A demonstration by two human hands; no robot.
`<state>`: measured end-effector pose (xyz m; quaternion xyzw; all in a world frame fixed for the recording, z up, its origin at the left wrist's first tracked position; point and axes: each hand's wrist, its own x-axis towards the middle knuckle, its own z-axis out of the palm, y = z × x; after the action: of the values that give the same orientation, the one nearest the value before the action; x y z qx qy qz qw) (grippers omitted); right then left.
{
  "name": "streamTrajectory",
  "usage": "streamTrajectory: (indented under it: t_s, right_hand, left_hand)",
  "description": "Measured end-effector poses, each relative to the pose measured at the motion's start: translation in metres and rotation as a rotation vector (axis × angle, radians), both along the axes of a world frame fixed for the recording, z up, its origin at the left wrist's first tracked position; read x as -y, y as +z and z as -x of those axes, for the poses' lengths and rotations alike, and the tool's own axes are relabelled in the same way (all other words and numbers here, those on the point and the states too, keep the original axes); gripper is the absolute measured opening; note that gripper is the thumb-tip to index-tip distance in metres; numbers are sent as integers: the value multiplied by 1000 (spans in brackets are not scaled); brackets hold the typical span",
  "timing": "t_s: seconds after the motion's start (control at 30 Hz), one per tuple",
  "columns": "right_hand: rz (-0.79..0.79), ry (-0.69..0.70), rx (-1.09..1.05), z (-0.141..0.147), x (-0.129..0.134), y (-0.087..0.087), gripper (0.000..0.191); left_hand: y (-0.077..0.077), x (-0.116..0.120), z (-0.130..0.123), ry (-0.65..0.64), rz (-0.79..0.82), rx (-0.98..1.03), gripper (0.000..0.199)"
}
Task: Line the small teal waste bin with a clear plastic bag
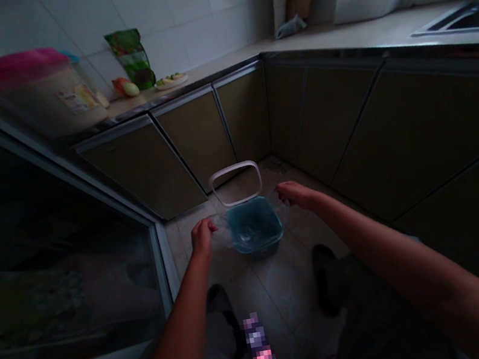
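A teal bin [254,226] stands on the tiled floor between my hands, with its pale ring-shaped rim [234,167] tilted up at the back. Clear plastic film, like a thin bag, stretches across the bin's opening and out to both sides. At the left of the bin, my left hand [203,233] is closed on one edge of the film. Higher up on the right, my right hand [293,194] pinches the opposite edge.
Low cabinets [195,135] line the back and right. On the countertop [220,63] are a pink-lidded container [46,95], a green packet [132,59], onions and a small plate [171,81]. A glass door [56,265] is at the left. My feet flank a pixelated patch on the floor.
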<state>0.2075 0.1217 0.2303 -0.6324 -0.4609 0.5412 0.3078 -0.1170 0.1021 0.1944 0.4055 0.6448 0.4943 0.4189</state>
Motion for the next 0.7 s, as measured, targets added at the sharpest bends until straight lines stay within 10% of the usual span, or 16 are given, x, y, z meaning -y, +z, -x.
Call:
streamTrajectory:
  t_s: [0.47, 0.7]
  right_hand:
    - [-433, 115, 57, -43, 63, 175, 39]
    - [-306, 286, 196, -59, 135, 201, 47]
  left_hand:
    - [222, 87, 16, -255, -446, 225, 37]
    - [240, 150, 25, -296, -440, 251, 34]
